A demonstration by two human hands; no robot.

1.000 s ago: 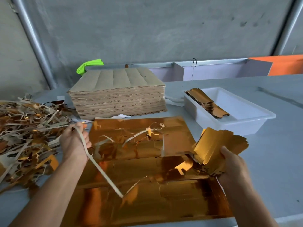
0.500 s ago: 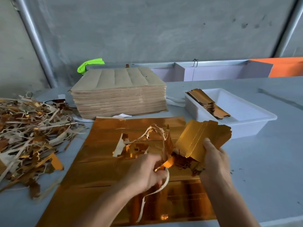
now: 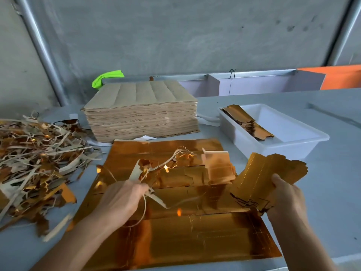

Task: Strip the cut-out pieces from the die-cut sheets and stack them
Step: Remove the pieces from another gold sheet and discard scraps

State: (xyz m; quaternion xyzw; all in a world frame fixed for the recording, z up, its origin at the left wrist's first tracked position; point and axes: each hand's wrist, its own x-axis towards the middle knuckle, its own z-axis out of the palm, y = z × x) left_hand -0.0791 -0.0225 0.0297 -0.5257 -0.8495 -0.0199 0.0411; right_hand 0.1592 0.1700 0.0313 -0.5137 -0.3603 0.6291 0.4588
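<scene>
- We see, from a head camera, our left hand (image 3: 125, 198) pinching a tangle of waste strips (image 3: 166, 167) over the gold die-cut sheets (image 3: 195, 231) lying flat on the grey table (image 3: 322, 192); the strips trail up and across the top sheet.
- Our right hand (image 3: 285, 196) grips a fanned bundle of stripped cut-out pieces (image 3: 269, 173), held just above the sheets' right edge.
- Behind it, a white tray (image 3: 293, 145) holds a short stack of finished pieces (image 3: 248, 122) along its left side; most of the tray is bare.
- At far left lies a scrap heap (image 3: 35, 157).
- At the back stands a tall stack of brown sheets (image 3: 142, 114), seemingly unstripped.
- We judge the job far from done; the bundle in hand is not yet stacked, and much remains.
</scene>
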